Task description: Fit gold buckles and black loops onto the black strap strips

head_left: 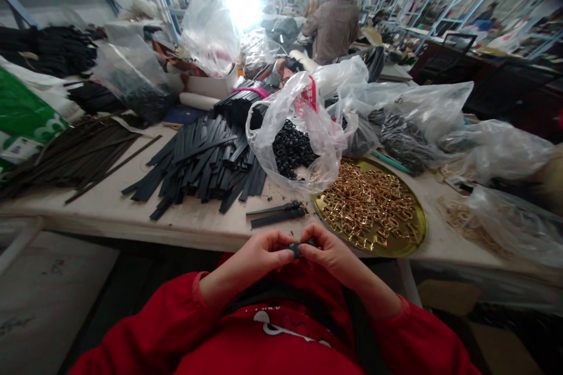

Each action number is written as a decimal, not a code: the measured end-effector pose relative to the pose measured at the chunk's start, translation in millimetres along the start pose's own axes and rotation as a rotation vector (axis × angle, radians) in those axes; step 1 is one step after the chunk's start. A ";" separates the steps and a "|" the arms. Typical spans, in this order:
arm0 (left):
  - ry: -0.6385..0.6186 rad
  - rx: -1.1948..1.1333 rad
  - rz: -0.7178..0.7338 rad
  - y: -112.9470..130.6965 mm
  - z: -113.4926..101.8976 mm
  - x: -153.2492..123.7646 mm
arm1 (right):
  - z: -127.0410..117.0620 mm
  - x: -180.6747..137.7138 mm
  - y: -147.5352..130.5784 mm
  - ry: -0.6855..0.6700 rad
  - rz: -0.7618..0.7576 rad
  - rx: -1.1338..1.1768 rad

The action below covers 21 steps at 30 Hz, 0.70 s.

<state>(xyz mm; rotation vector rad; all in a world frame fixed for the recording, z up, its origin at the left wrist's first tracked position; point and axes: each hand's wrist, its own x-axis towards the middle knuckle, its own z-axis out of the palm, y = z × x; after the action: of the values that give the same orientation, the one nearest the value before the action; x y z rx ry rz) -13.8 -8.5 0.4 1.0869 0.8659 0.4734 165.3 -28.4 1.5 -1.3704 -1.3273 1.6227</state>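
At the table's front edge, my left hand (269, 250) and my right hand (324, 250) meet, both with fingers pinched. Between them is a small piece of black strap (295, 251); most of it is hidden by the fingers. Just beyond my hands lie two black straps with gold buckles (277, 214) at their right ends. On the right, a round gold tray (421, 237) bears a heap of small gold buckles (369, 202). Behind the straps, an open clear plastic bag (264, 155) holds many small black loops (292, 149).
A pile of black strips (204, 155) covers the table's middle left, with dark brown strips (83, 149) further left. Clear plastic bags (422, 123) crowd the back and right. A green package (26, 108) stands far left. Another person (336, 29) is beyond the table.
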 end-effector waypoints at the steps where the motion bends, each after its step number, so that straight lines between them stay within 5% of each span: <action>1: 0.026 0.046 0.024 -1.3 -0.3 0.6 | 1.0 1.0 0.0 0.042 -0.030 -0.077; 7: 0.112 0.251 0.085 -1.0 -4.0 10.3 | 2.7 11.9 0.5 0.176 -0.230 -0.512; 14: 0.001 0.003 -0.092 -1.6 -12.5 18.6 | -12.6 20.7 1.2 -0.063 0.067 -0.038; 18: 0.053 0.214 0.064 0.1 -10.6 20.5 | -13.1 26.0 2.1 -0.009 0.114 -0.014; 21: 0.067 0.262 0.068 -5.6 -8.8 26.0 | -5.8 32.1 6.8 0.150 0.011 -0.189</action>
<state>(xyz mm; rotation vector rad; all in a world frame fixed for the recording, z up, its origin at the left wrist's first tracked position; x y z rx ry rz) -5.8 12.7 -16.1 1.3496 0.9710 0.4631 163.3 0.5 -15.1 -1.5803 -1.4134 1.3988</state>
